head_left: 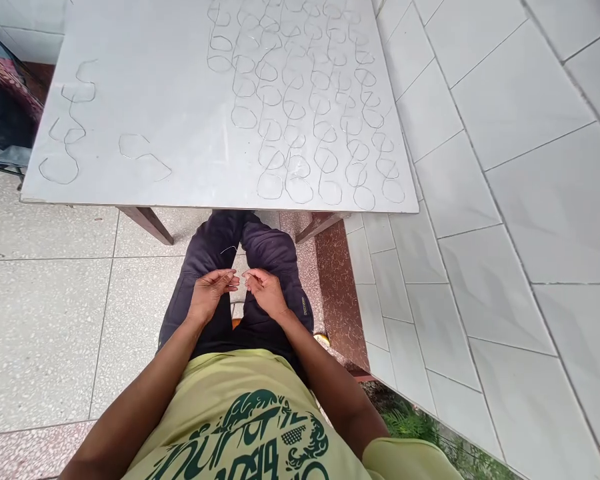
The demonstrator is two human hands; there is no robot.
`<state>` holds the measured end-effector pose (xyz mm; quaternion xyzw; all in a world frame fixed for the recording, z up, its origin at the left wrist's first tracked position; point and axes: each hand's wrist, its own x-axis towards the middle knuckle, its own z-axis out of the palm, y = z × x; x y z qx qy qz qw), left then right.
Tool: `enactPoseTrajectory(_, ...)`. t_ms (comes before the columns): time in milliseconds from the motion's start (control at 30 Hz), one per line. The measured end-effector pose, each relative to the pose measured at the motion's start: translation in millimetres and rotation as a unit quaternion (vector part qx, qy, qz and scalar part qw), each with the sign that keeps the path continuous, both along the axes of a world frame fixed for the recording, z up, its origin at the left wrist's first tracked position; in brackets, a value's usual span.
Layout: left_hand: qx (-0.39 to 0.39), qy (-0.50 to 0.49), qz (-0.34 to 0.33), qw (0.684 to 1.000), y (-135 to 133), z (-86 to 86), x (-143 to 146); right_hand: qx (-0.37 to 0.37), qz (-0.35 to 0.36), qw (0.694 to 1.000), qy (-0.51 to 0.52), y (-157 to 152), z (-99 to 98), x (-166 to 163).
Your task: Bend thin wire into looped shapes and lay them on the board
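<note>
My left hand (211,291) and my right hand (266,289) meet over my lap, fingertips almost touching. Both pinch a thin piece of wire (229,251) that curls up from the fingers over my dark trousers. On the white table (145,100) in front of me lie several bent wire loops (305,107) in rows on the right. A few more wire shapes (67,127) lie on the table's left side.
A white tiled wall (505,167) stands close on the right. The floor (55,300) is pale speckled tile. The table's wooden legs (147,223) stand just ahead of my knees. A dark object (3,100) sits at the far left.
</note>
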<state>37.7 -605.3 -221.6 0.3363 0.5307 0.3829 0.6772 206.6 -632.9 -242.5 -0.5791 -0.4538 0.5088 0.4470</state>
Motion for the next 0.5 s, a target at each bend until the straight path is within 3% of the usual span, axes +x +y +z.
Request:
enactPoseTrajectory(133,0.131,0.173,-0.038,0.975,5,-3.1,1,0.057,0.055,0.992,-0.099,5,6.3,0)
enactPoseTrajectory(233,0.194,0.217,-0.077,0.954,7,-5.9,-4,0.054,0.077,0.992,-0.089,9,8.8,1)
enactPoseTrajectory(333,0.207,0.198,-0.145,0.947,9,-7.7,-12,-0.01,0.071,0.997,0.031,17,8.8,9)
enactPoseTrajectory(500,0.17,0.144,-0.256,0.941,14,-4.1,-24,-0.118,0.105,0.964,0.215,32,11.1,27)
